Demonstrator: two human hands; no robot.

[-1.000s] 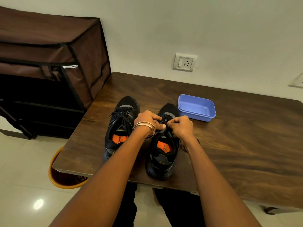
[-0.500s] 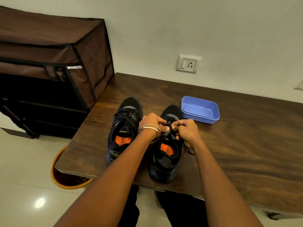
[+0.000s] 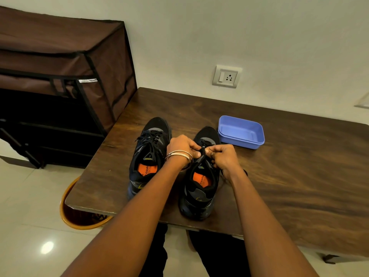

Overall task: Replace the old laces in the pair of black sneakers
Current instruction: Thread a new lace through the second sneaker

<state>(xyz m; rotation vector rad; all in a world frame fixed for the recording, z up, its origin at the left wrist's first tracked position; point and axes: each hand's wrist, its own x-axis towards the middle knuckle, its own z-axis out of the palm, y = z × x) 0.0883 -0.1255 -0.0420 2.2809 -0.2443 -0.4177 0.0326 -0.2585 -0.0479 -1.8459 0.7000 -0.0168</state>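
Both hands (image 3: 184, 145) stay pinching the right sneaker's (image 3: 199, 182) black lace (image 3: 202, 151).

The dark wooden table (image 3: 289, 186) bears two black sneakers (image 3: 149, 156) (side by side) and a blue tub (image 3: 241, 132).

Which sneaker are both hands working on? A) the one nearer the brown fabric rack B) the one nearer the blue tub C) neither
B: left hand and right hand both pinch the black lace over the black sneaker nearer the blue plastic tub.
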